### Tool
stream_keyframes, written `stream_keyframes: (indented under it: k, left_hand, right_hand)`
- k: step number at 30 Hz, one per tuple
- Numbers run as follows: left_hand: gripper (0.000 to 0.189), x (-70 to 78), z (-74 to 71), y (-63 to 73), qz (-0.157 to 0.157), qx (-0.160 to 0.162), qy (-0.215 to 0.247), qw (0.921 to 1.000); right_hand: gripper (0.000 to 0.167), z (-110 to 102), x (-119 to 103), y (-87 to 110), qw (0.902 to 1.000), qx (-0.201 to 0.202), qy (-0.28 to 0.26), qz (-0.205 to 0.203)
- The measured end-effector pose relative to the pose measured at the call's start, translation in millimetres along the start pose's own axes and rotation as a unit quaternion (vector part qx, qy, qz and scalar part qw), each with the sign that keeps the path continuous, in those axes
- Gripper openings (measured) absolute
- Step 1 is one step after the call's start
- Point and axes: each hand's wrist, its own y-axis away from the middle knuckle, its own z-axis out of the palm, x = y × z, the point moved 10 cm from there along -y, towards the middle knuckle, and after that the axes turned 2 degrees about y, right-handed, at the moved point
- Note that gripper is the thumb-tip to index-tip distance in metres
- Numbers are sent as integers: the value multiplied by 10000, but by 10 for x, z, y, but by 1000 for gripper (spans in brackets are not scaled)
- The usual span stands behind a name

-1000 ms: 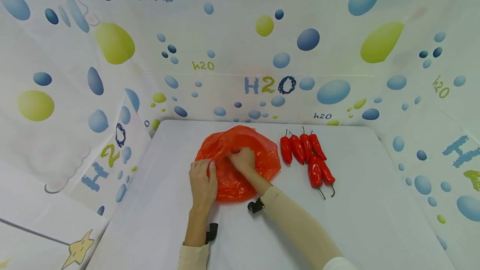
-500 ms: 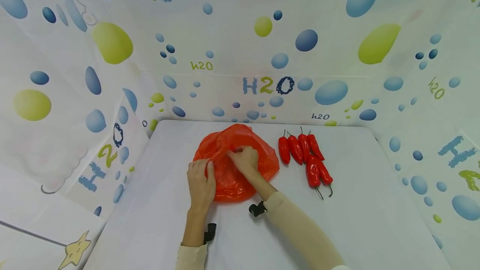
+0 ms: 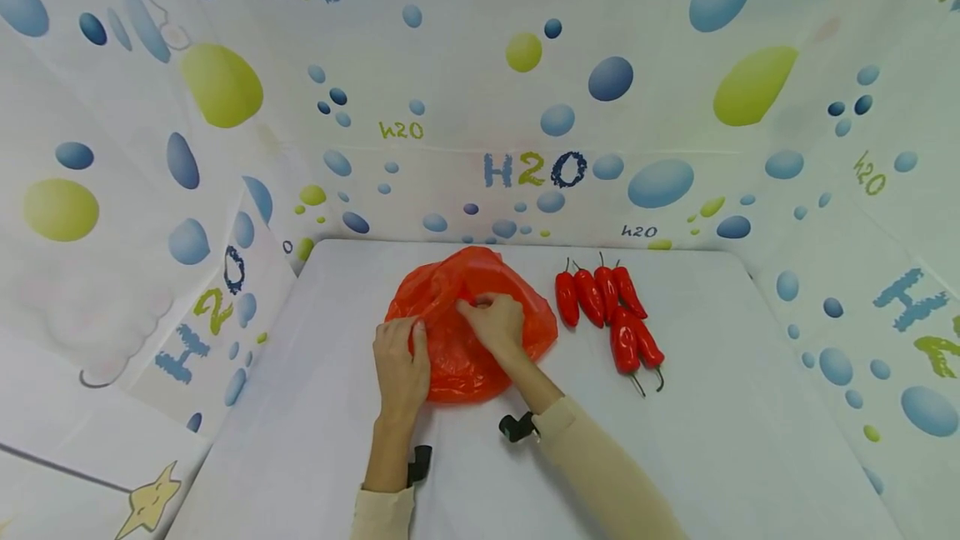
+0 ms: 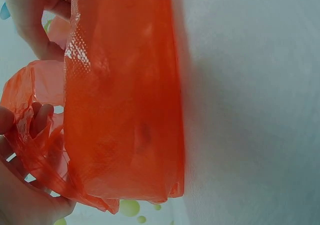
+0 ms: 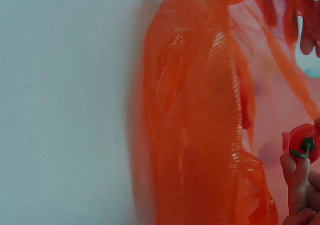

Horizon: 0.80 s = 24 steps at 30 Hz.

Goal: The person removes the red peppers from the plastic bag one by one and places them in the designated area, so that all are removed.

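A crumpled orange-red plastic bag (image 3: 472,365) sits on the white table, its mouth gaping upward. My left hand (image 3: 402,363) grips the bag's rim at its left side; in the left wrist view this hand (image 4: 22,195) has the thin film bunched among its fingers. My right hand (image 3: 497,325) is at the bag's mouth. The right wrist view shows it pinching a red chili pepper (image 5: 298,133) near its green stem. In the head view that pepper is mostly hidden by fingers and film. Another red shape shows dimly inside the bag.
Right of the bag lie several red chili peppers (image 3: 589,297), a row at the back and a pair (image 3: 624,342) in front of it. The white table (image 3: 720,407) meets a patterned curtain (image 3: 465,90) behind and at the sides.
My right hand has shifted slightly right, drawing back from the bag's far side with the chili pepper. My left hand keeps its hold on the rim. The peppers on the table stay put.
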Motion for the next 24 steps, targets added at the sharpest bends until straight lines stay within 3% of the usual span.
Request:
stream_keyframes:
  k: [10,24]
  left_hand:
    - [21,6,-12,-17,45,40,5,10000]
    - [22,9,-16,-6,-86,25,36,10000]
  right_hand:
    - [35,-231,-68,127,9987,320,-392,-93]
    - [34,-386,-6,226,9966,360,-740,-68]
